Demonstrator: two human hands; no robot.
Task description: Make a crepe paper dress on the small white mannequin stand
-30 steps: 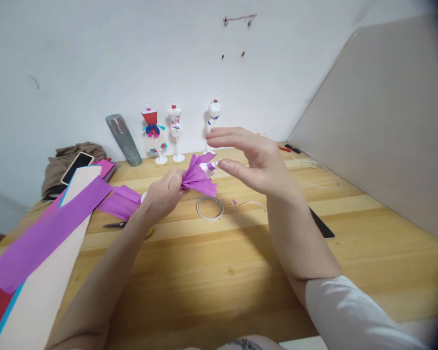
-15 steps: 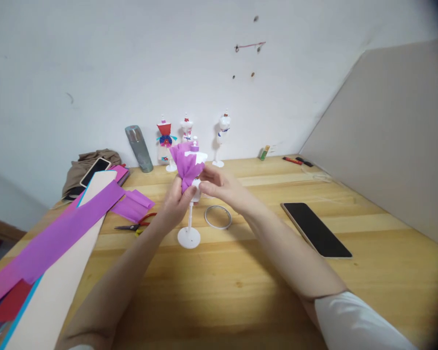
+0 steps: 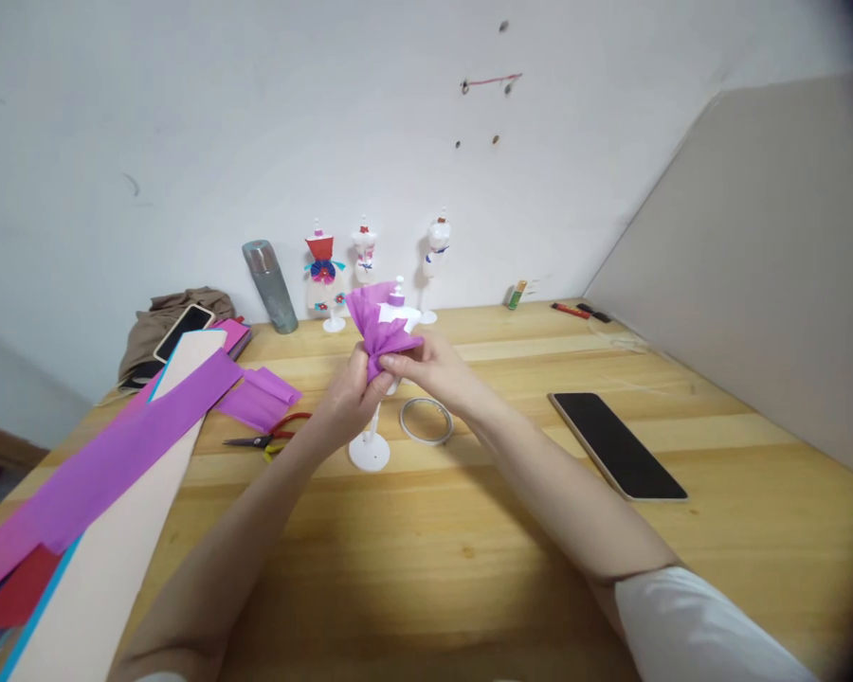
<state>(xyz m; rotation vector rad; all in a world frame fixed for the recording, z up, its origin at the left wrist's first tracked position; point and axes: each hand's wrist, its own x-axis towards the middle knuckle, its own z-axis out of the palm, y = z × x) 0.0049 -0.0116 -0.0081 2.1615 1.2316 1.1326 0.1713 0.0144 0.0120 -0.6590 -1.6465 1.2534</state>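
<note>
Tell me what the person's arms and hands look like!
The left hand and right hand are bare, without gloves. The left forearm and right forearm are uncovered, with no watch showing. A white sleeve begins around the right elbow. A little pale cloth peeks in by the left arm.

Table (image 3: 512, 578): light wood, grain visible. Rear, near the wall: grey-green bottle (image 3: 270, 287), three upright dress forms (image 3: 364, 248), small green tube (image 3: 517, 295), red pen (image 3: 570, 311). Left: long coloured papers (image 3: 124, 455), piled; alongside, a purple piece (image 3: 260, 398) and scissors (image 3: 260, 441). Centre: wire ring (image 3: 426, 443); beside it, white stand (image 3: 369, 452), surface contact unconfirmed. Right: dark-screened tablet (image 3: 617, 445), lying flat.
</note>
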